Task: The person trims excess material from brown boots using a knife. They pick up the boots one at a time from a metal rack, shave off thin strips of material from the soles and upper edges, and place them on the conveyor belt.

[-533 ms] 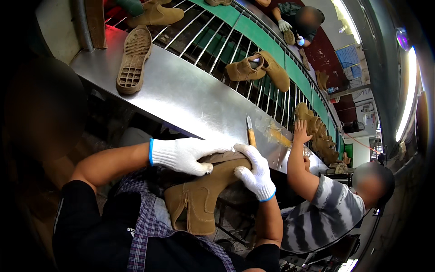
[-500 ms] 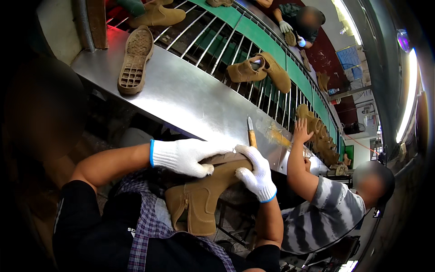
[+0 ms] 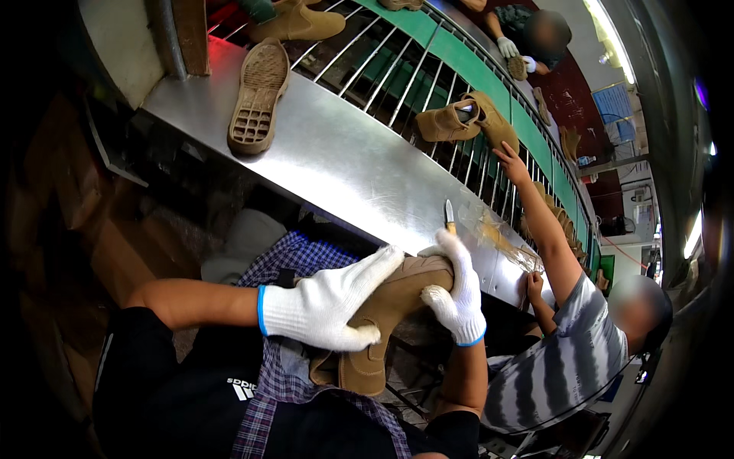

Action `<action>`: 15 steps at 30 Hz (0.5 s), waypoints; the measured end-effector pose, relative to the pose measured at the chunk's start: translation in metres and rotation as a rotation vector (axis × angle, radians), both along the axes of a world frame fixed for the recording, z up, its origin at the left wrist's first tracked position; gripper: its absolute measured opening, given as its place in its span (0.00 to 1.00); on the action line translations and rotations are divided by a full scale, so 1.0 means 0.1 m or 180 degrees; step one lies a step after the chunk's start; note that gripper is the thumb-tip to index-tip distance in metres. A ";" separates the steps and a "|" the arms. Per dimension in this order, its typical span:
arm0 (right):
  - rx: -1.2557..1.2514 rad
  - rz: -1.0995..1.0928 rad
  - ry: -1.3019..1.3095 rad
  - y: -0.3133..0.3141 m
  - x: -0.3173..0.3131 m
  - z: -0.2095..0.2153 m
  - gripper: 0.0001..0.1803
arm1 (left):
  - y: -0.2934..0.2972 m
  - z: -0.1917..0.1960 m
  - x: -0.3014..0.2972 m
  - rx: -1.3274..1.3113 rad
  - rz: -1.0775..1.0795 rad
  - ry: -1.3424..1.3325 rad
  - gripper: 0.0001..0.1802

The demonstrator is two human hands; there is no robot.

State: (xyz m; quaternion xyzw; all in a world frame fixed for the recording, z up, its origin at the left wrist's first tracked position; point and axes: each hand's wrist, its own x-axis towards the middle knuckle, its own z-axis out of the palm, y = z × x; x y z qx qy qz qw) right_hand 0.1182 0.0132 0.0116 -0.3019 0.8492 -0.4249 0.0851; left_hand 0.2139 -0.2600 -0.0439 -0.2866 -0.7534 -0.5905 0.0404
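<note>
A tan suede ankle boot (image 3: 397, 300) is held over my lap, its shaft pointing down and its toe end up beside the bench edge. My right hand (image 3: 459, 302), in a white knit glove, grips the toe end with the thumb on the near side. Across the side of the boot lies my gloved left hand (image 3: 325, 306), fingers long and thumb apart, hiding much of the shaft. A small knife (image 3: 449, 214) with a pale blade and wooden handle rests on the metal bench, just beyond my right fingertips, which partly cover its handle.
The metal bench (image 3: 321, 145) carries a brown outsole (image 3: 260, 96) at the left. Behind it, a slatted rack (image 3: 375, 73) bears tan boots (image 3: 451, 122). At right, a co-worker's hand (image 3: 511, 162) touches one boot. Another gloved worker (image 3: 508, 47) is at the far side.
My left hand has slid across the boot and now covers its zipper. The co-worker's arm has reached farther, onto a boot on the rack. The whole view has shifted slightly.
</note>
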 end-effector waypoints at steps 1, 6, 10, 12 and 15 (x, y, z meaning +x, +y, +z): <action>-0.0441 -0.0111 -0.0231 -0.06 0.05 -0.09 0.53 | 0.00 0.04 0.02 -0.0010 0.0174 0.0262 0.63; -0.2654 -0.0348 -0.2409 -0.32 0.09 -0.81 0.54 | -0.23 0.13 -0.15 0.0232 -0.0009 0.0281 0.69; -0.3193 -0.0983 -0.3170 -0.83 0.22 -1.20 0.44 | -0.51 0.13 -0.51 -0.0444 0.0166 -0.0244 0.76; -0.2330 -0.1192 -0.2797 -0.81 0.26 -1.19 0.41 | -0.56 -0.08 -0.86 -0.0388 0.0202 -0.0148 0.74; -0.0299 -0.0950 -0.1320 -0.70 0.40 -0.77 0.53 | -0.75 -0.11 -1.24 -0.1487 -0.0129 -0.0384 0.67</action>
